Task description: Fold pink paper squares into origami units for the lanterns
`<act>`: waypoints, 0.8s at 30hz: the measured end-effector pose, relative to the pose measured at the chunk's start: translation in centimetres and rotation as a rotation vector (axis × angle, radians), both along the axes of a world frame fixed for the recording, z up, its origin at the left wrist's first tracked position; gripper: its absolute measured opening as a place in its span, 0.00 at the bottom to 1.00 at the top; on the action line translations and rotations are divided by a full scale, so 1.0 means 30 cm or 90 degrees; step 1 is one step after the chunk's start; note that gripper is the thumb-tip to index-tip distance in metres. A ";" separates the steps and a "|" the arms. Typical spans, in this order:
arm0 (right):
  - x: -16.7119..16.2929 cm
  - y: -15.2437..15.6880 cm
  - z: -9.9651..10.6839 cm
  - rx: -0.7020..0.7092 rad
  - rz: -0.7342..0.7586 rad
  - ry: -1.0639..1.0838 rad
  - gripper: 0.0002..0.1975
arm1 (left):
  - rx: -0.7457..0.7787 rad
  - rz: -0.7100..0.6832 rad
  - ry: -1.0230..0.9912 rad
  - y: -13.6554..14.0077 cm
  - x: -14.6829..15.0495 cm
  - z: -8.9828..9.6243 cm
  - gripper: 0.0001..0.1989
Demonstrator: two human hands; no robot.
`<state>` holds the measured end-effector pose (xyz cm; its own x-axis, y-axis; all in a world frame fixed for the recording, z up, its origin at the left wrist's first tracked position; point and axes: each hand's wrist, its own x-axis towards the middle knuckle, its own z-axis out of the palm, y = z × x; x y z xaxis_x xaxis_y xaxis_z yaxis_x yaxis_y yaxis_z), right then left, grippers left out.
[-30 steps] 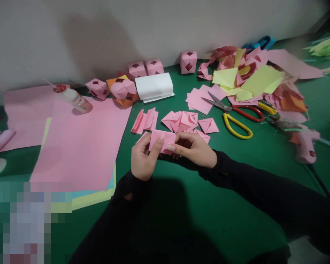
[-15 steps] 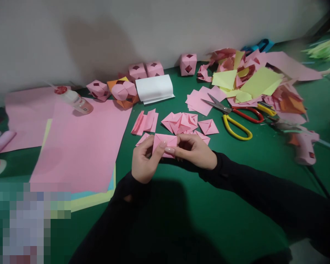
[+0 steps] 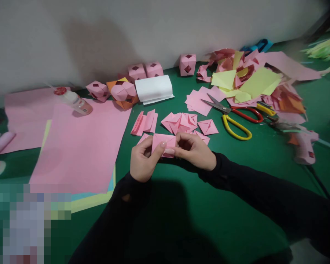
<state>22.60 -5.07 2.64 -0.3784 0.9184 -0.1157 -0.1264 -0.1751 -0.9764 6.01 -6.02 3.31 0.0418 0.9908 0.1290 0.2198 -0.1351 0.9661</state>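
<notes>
Two bare hands in black sleeves work over a green table (image 3: 260, 148), seen from the person's own viewpoint. A pair of open scissors (image 3: 227, 109) with one red and one yellow handle loop lies on it. To the left of the scissors and nearer to the person, both hands hold a small folded pink square (image 3: 157, 141), crossed by creases. The left hand (image 3: 142, 159) grasps its left side, thumb pressed flat on the front. The right hand (image 3: 196, 152) pinches its right side, the thumb tip almost meeting the other thumb; the fingers behind the paper are mostly hidden.

Left of the scissors lie a cluster of folded pink pieces (image 3: 181, 122), a separate folded piece (image 3: 208, 127) and, farther left, some narrow pleated pink strips (image 3: 151, 121). Loose pink squares (image 3: 196, 101) sit under the scissors' blade tips. Beyond the scissors is a heap of pink, yellow and orange scraps (image 3: 260, 82); to their right, a pink glue gun (image 3: 305, 146). Well to their left are a large pink sheet (image 3: 82, 146) and a bottle with a red cap (image 3: 77, 102). Beyond the scissors and to the left, a pink paper box (image 3: 187, 65) with diamond-shaped openings stands near the wall (image 3: 154, 29).
</notes>
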 end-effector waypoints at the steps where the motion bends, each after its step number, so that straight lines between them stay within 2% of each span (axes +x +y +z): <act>1: -0.002 0.002 0.002 -0.004 -0.021 0.008 0.20 | 0.011 0.020 0.010 0.001 -0.001 -0.005 0.11; 6: -0.003 0.012 0.006 0.013 -0.059 0.000 0.16 | 0.024 0.079 0.044 0.005 -0.001 -0.021 0.11; 10: 0.004 0.014 0.000 0.028 -0.058 -0.032 0.15 | 0.037 0.075 0.052 0.005 0.002 -0.026 0.11; 17: 0.000 0.012 0.003 0.010 -0.083 -0.009 0.15 | -0.040 0.079 -0.030 0.003 0.008 -0.007 0.11; 24: -0.002 0.014 0.007 0.007 -0.089 -0.024 0.17 | -0.025 0.064 -0.037 0.003 0.004 -0.008 0.10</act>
<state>22.54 -4.66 2.84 -0.2428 0.9631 -0.1163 -0.1121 -0.1469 -0.9828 6.11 -5.93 3.08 -0.0650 0.9938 0.0899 0.1733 -0.0775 0.9818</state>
